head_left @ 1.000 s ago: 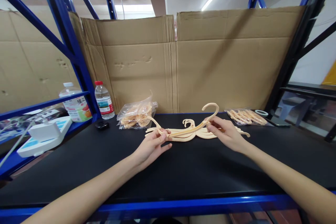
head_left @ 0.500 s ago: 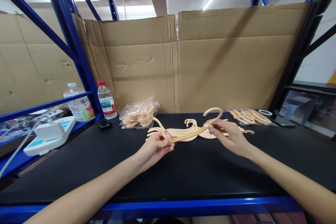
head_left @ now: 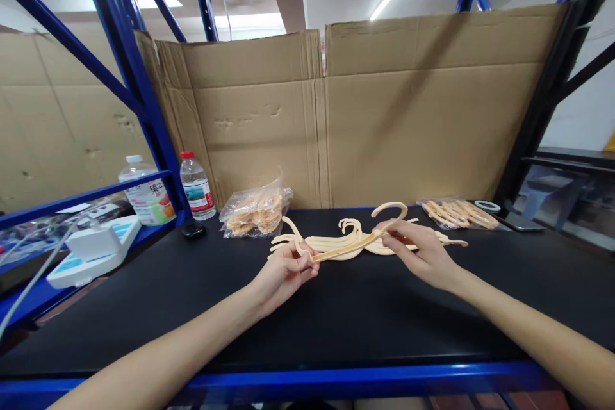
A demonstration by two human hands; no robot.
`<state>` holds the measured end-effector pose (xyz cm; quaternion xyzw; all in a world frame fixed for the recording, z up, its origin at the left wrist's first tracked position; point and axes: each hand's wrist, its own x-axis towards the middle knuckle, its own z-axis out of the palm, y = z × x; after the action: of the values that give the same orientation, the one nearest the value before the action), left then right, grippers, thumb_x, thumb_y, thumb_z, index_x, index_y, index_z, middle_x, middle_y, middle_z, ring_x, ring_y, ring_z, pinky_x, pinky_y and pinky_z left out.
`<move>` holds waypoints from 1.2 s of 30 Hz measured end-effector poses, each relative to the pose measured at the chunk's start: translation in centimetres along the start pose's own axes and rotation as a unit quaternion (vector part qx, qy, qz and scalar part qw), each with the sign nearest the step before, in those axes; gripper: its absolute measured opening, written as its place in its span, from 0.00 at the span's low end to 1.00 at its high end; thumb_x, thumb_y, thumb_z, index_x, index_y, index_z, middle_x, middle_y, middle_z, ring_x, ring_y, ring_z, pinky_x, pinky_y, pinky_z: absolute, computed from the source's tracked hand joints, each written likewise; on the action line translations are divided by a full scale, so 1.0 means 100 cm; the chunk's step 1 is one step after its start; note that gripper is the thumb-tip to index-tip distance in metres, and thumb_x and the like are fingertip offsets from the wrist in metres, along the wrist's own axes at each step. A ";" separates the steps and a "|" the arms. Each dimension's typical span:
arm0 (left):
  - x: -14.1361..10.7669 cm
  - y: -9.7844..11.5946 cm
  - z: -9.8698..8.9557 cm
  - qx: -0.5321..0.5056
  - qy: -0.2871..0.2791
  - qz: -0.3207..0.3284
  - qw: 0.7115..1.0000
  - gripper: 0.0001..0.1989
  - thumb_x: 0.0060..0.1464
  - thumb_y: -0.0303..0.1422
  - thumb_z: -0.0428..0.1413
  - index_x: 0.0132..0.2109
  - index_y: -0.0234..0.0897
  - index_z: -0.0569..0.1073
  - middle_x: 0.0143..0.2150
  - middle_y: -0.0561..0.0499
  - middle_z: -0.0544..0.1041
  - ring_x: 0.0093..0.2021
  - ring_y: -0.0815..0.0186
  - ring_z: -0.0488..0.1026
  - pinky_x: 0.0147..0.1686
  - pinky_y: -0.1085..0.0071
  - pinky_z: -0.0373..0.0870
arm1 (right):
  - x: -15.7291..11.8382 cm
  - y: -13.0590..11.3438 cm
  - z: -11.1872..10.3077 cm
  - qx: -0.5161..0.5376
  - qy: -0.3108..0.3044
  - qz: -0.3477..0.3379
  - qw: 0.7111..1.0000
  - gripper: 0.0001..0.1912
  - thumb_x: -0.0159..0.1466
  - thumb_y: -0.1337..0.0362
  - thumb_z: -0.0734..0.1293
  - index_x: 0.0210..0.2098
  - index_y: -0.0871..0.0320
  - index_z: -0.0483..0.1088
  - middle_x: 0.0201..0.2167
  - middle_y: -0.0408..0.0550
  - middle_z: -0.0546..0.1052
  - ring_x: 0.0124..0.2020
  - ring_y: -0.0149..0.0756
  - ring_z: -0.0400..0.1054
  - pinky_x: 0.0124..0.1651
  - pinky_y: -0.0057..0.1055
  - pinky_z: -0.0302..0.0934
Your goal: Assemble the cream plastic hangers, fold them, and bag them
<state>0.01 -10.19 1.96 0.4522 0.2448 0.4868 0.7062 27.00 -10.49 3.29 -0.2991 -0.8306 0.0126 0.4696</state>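
Observation:
Between my two hands is a cream plastic hanger (head_left: 346, 248), held slightly above the black tabletop with its curved hook up at the right. My left hand (head_left: 283, 274) pinches its left end, where a curved cream piece rises from the fingers; I cannot tell whether that piece is part of the same hanger. My right hand (head_left: 425, 253) grips the bar just below the hook, fingers closed. Directly behind lie several more cream hangers (head_left: 323, 243), partly covered by my hands and the held one.
Behind the hangers sit a clear bag of cream pieces (head_left: 257, 210) and another bag (head_left: 459, 213) at right. A phone (head_left: 523, 223) lies by it. Leftward are a red-capped bottle (head_left: 196, 189), a small black object (head_left: 193, 230) and a power strip (head_left: 96, 256). Cardboard (head_left: 408, 115) walls the back.
The view has shifted very slightly. Both hands keep the same hold on the hanger, with no clear movement.

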 end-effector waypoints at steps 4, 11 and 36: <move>-0.001 -0.001 0.002 0.011 0.021 -0.004 1.000 0.14 0.35 0.28 0.70 0.26 0.31 0.71 0.28 0.53 0.72 0.25 0.72 0.70 0.28 0.77 0.66 | 0.000 -0.003 0.000 -0.023 0.014 -0.038 0.999 0.07 0.66 0.69 0.60 0.37 0.57 0.69 0.36 0.48 0.77 0.33 0.33 0.71 0.35 0.27 0.65; -0.001 0.000 0.003 0.033 0.052 0.044 0.997 0.15 0.32 0.23 0.69 0.25 0.33 0.69 0.26 0.55 0.72 0.23 0.74 0.70 0.22 0.81 0.65 | -0.003 -0.011 0.004 0.000 0.010 -0.036 0.999 0.06 0.66 0.68 0.60 0.38 0.57 0.69 0.36 0.48 0.77 0.36 0.34 0.72 0.34 0.26 0.65; -0.035 -0.004 0.030 0.519 -0.262 0.136 0.802 0.06 0.54 0.28 0.56 0.40 0.37 0.76 0.43 0.41 0.76 0.45 0.57 0.72 0.47 0.62 0.67 | -0.009 0.022 0.031 -0.057 -0.045 0.187 0.980 0.12 0.63 0.64 0.60 0.41 0.62 0.71 0.26 0.47 0.74 0.27 0.35 0.68 0.31 0.32 0.63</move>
<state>1.15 -14.59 2.73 0.8900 0.2027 0.2411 0.3295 26.00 -8.36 0.22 -0.4747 -0.7794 0.0658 0.4035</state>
